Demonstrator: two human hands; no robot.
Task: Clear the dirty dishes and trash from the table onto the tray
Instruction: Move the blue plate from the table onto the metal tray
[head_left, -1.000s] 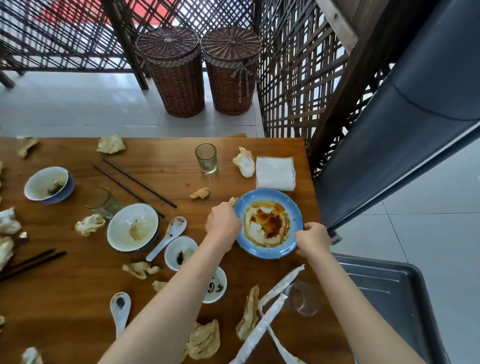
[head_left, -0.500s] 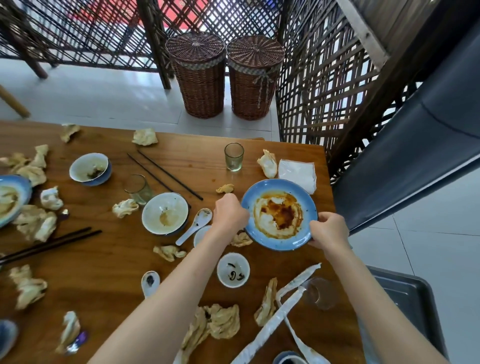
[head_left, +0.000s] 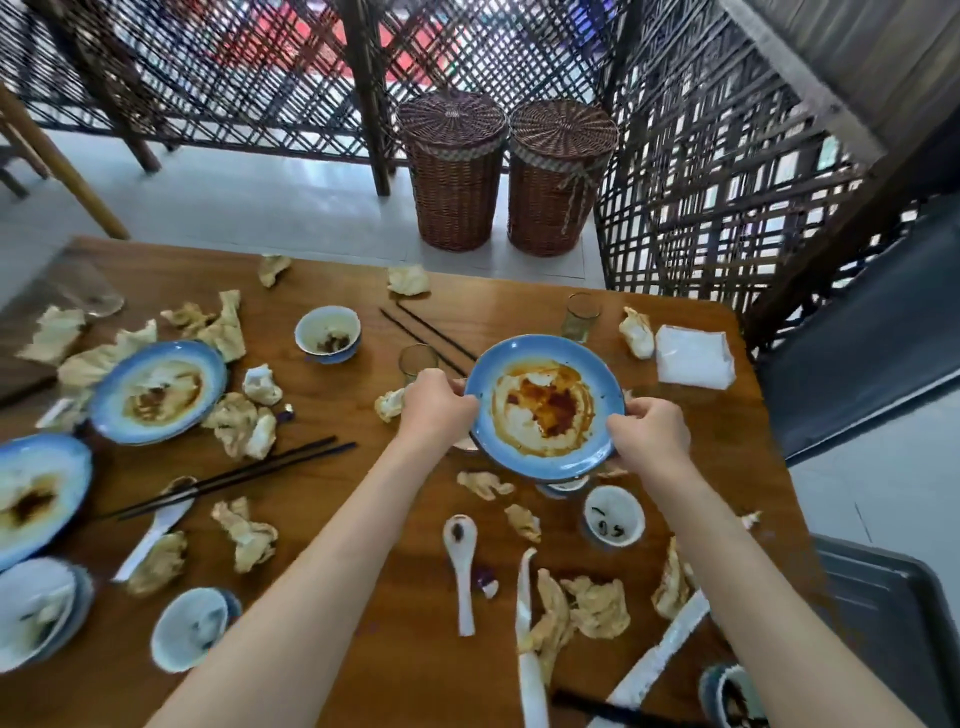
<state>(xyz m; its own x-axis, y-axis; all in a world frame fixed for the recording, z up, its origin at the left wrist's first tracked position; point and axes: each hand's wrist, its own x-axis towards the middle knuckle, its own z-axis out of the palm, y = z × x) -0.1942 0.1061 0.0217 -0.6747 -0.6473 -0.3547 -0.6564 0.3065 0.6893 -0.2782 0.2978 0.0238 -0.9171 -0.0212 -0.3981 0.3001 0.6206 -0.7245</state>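
A: Plate (head_left: 545, 405) sits between both hands, above the table (head_left: 363, 519), right of centre. The left hand (head_left: 436, 408) curls round its left rim; the right hand (head_left: 649, 434) curls round its near-right rim.

B: Which way does it face?

A: Hollow side up, smeared with brown-red sauce. It is round, so no long axis; it looks tipped slightly, near edge lower, though the wide lens may be the cause. Its near edge hides part of some small dish on the table.

B: And the tray?

A: Tray (head_left: 883, 623) is at the near right, past the table's right edge, well apart from the plate.

B: What else lies about?

A: Two more blue plates (head_left: 156, 389) at the left, with crumpled napkins (head_left: 239, 426) around them. A bowl (head_left: 327, 332) is far and left of the held plate, and chopsticks (head_left: 431, 332) run just beside it at a slant, from far left to near right. A glass (head_left: 582, 314) and a napkin stack (head_left: 693, 356) stand at the far right. Nearer, a spoon (head_left: 460, 561) lies with its handle pointing near, and a small cup (head_left: 613, 517) sits below the right hand.
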